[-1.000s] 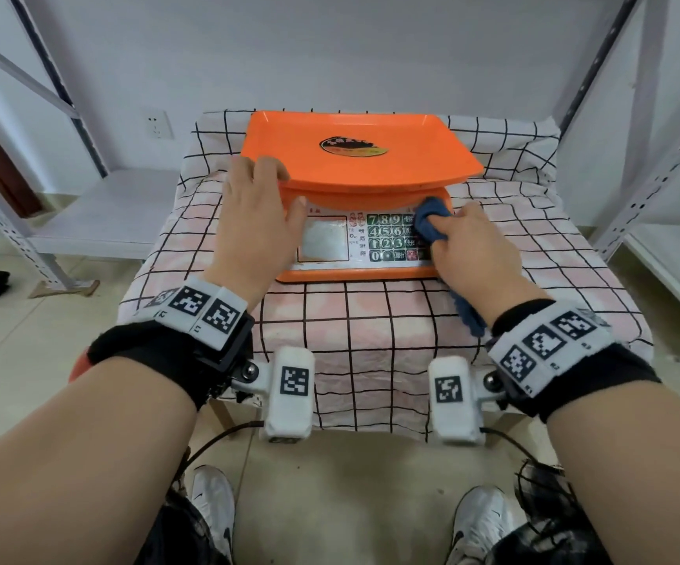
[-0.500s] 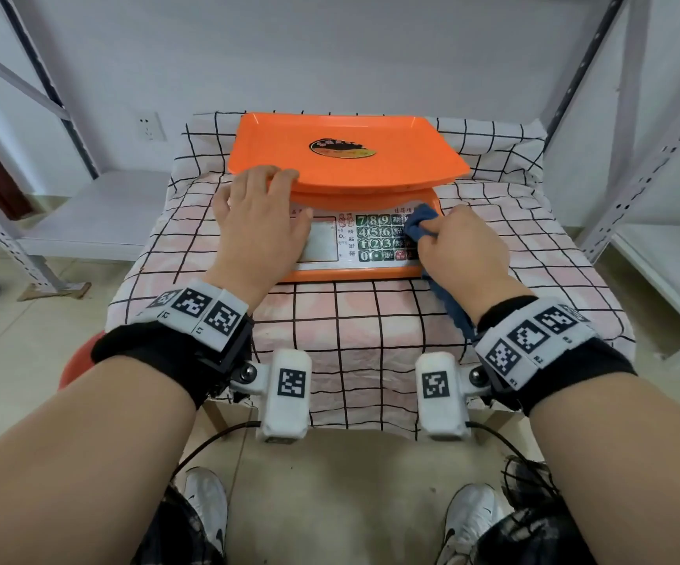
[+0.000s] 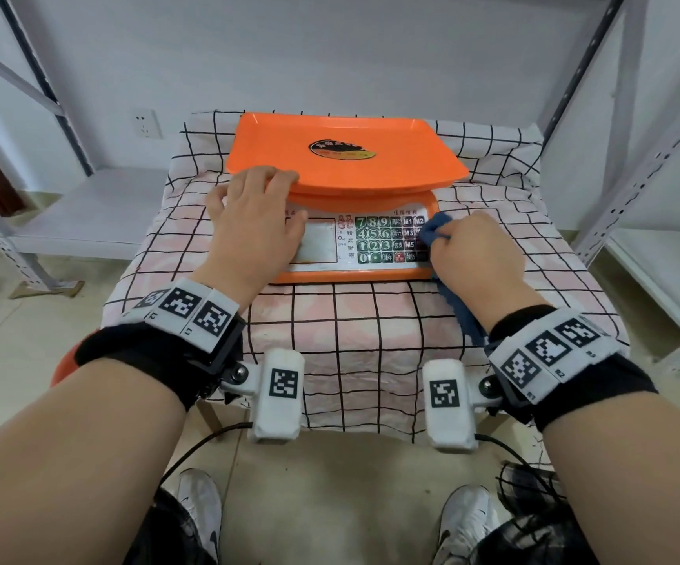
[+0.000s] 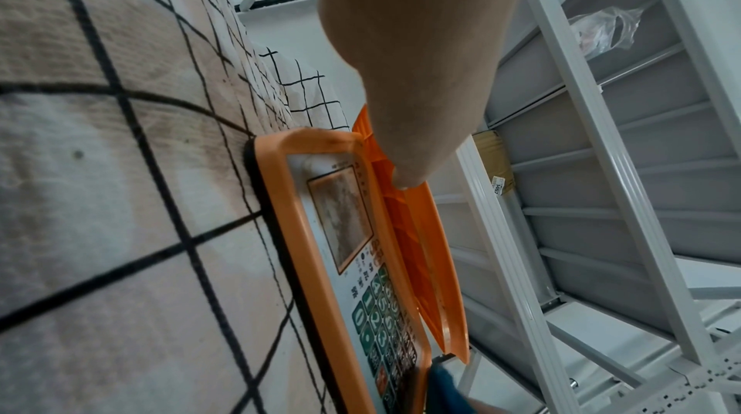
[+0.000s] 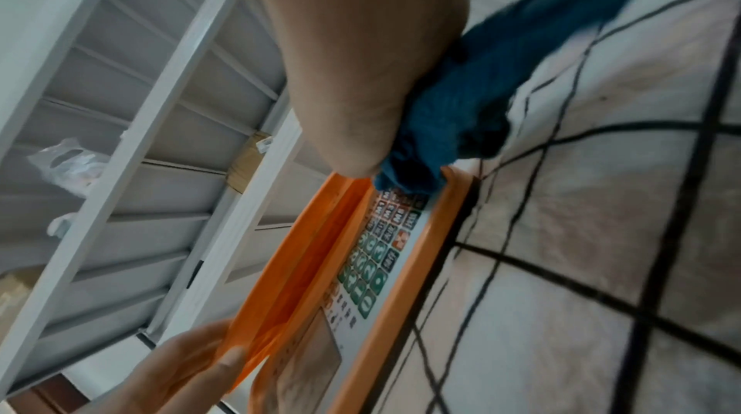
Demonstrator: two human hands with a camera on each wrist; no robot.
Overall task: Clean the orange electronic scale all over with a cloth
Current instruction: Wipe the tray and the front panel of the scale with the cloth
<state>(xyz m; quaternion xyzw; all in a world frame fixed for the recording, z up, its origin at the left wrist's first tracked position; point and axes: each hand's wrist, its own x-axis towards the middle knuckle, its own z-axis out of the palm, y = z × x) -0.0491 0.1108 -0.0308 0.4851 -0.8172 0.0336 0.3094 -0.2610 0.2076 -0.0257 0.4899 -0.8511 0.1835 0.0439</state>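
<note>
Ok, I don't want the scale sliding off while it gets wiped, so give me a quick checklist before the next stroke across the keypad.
1. Left hand steadies the scale: ok, it rests on the tray's front left corner, thumb on the front panel.
2. Right hand grips the cloth: ok, bunched in the fingers.
3. Cloth touches the keypad: ok, at its right end.
4. Scale sits flat on the checked tablecloth: ok, away from the table's front edge.
5. Loose cloth tail clear of the keys: ok, it trails back under the wrist.
6. Display already wiped: cannot tell.
</note>
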